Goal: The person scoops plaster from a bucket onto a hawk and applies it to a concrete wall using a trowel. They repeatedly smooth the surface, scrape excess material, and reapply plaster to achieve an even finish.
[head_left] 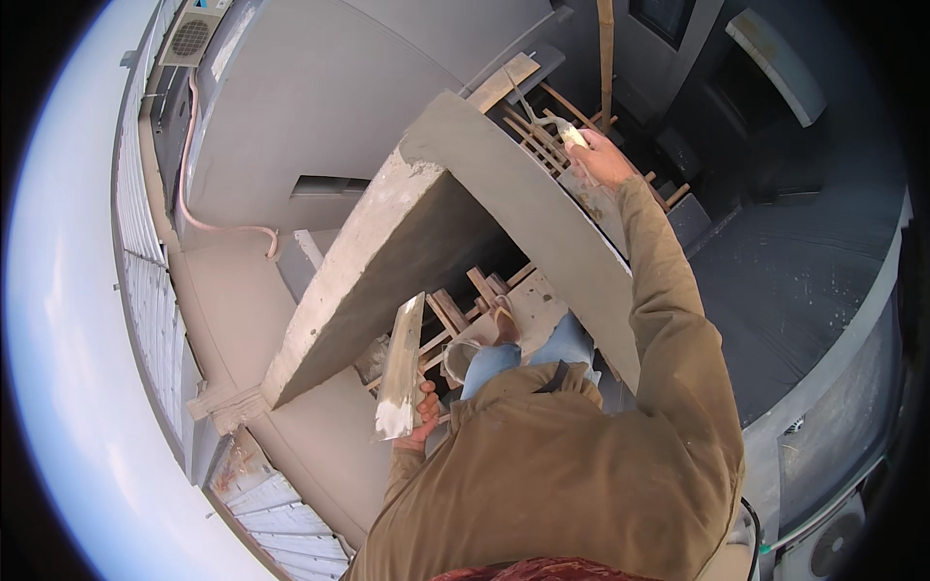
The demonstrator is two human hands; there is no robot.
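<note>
My right hand (603, 160) is closed round the pale handle of a trowel (573, 137), stretched out beyond the smooth grey plastered band (542, 208). The trowel's thin blade points away to the upper left, seen nearly edge-on. Low on the left, my left hand (420, 421) grips a long, flat plastering float (400, 363), whose face is smeared with pale mortar. The float stands tilted near a rough concrete edge (334, 266), apart from it. That edge meets the plastered band at a corner at the top. How the left fingers hold the float's back is partly hidden.
Below me, sandaled feet stand on a board (536, 308) among timber pieces and a bucket (457, 360). More wooden poles (542, 138) lie past the band, near an upright bamboo pole (605, 58). Corrugated metal sheets (150, 320) and an air-conditioner unit (194, 37) are at left.
</note>
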